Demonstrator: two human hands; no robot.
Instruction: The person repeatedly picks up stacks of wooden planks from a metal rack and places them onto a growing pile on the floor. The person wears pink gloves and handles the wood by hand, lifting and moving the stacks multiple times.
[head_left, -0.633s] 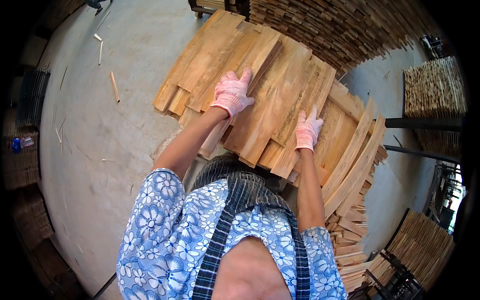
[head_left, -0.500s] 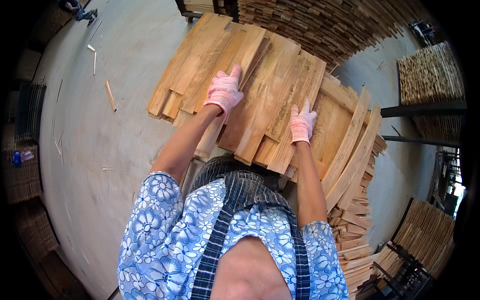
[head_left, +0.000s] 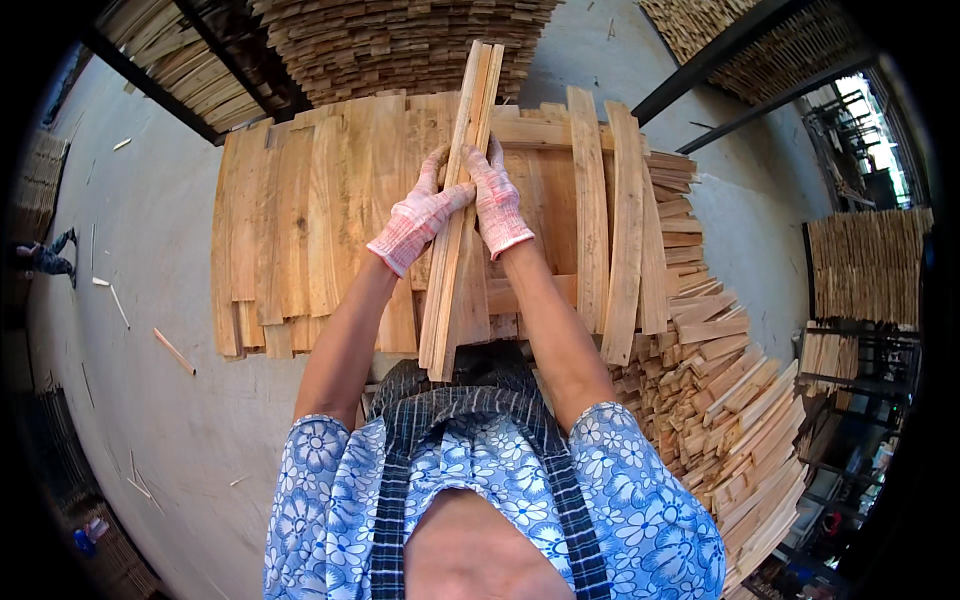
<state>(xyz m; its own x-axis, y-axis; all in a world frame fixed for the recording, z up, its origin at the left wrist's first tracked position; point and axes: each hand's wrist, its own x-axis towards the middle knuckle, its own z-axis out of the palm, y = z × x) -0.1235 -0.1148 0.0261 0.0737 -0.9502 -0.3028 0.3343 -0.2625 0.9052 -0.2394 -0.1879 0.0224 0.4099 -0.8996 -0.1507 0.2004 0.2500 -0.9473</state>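
Both my hands wear pink-white knit gloves and grip a small bundle of wooden boards (head_left: 460, 240) stood on edge, faces pressed together. My left hand (head_left: 420, 215) clasps the bundle from the left, its thumb across the top. From the right, my right hand (head_left: 492, 200) closes round it, fingers partly hidden behind the wood. Beneath lies a layer of flat boards (head_left: 320, 200) laid side by side on a stack. Right of my hands, a few loose boards (head_left: 622, 220) lie lengthwise over the layer.
A heap of short wood pieces (head_left: 720, 400) spreads to the right and near side. Tall board stacks (head_left: 410, 50) stand at the back, beside dark metal posts (head_left: 150, 85). Wood scraps (head_left: 174, 351) lie on the grey floor at left, where a person's legs (head_left: 55, 255) show.
My hands have come together from lying apart on the flat boards and now hold several boards upright on edge between them. The view has swung to the right.
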